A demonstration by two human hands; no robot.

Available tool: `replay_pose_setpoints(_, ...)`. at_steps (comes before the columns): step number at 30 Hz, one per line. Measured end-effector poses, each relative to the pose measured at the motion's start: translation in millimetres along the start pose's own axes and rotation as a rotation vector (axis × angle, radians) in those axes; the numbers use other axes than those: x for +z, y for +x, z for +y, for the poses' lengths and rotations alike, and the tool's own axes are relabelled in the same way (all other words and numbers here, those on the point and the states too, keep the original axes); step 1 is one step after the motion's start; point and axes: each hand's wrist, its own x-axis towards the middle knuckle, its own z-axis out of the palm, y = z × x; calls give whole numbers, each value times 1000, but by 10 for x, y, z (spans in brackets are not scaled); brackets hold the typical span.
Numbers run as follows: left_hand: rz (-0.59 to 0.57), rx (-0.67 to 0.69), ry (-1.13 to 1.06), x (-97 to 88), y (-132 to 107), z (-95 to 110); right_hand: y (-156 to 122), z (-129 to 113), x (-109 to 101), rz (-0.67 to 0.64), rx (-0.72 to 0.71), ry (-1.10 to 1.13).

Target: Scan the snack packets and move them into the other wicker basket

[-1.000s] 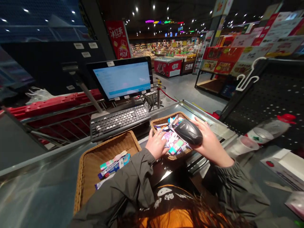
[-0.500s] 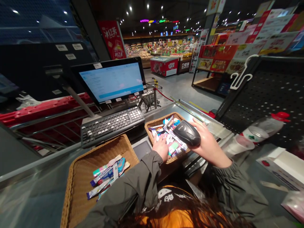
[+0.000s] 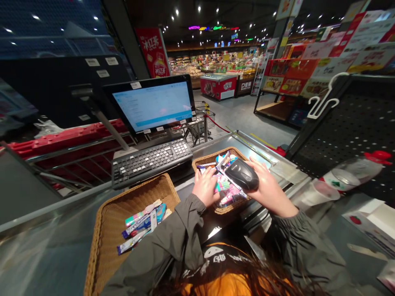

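Barcode scanner (image 3: 242,174) clasped in the right hand (image 3: 268,187) over the wicker basket (image 3: 212,156), left hand (image 3: 205,187) spread open on the packets (image 3: 222,185) inside!

A red banner (image 3: 153,52) behind the monitor (image 3: 152,105) reads 冰红茶; a black sign (image 3: 246,86) beyond it starts with "P", the rest unclear.

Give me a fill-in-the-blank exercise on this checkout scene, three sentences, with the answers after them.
The right hand holds a black ____ above a wicker basket.
The left hand rests on packets in that same basket, and the nearer wicker basket holds ____ packets than it does.
Behind the keyboard stands a lit ____.

Answers: barcode scanner; fewer; monitor.
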Motion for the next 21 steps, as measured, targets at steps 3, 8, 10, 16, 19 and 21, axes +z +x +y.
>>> replay_pose_setpoints(3,72,-4,28,-202,-63,-105,23,-24,34,-6,22,11)
replay_pose_setpoints(8,193,4,71,-513,-207,-230,39,-87,75,-6,14,14)
replay_pose_setpoints(10,237,0,67,-609,-264,-275,39,-108,97,-8,15,26)
replay_pose_setpoints(16,321,-46,68,-772,-396,-404,46,-200,146,-21,-14,22)
replay_pose_setpoints(19,343,-54,76,-813,-449,-448,43,-242,152,-22,-33,6)
replay_pose_setpoints(21,366,-57,87,-844,-478,-477,37,-259,152,-27,-40,-3)
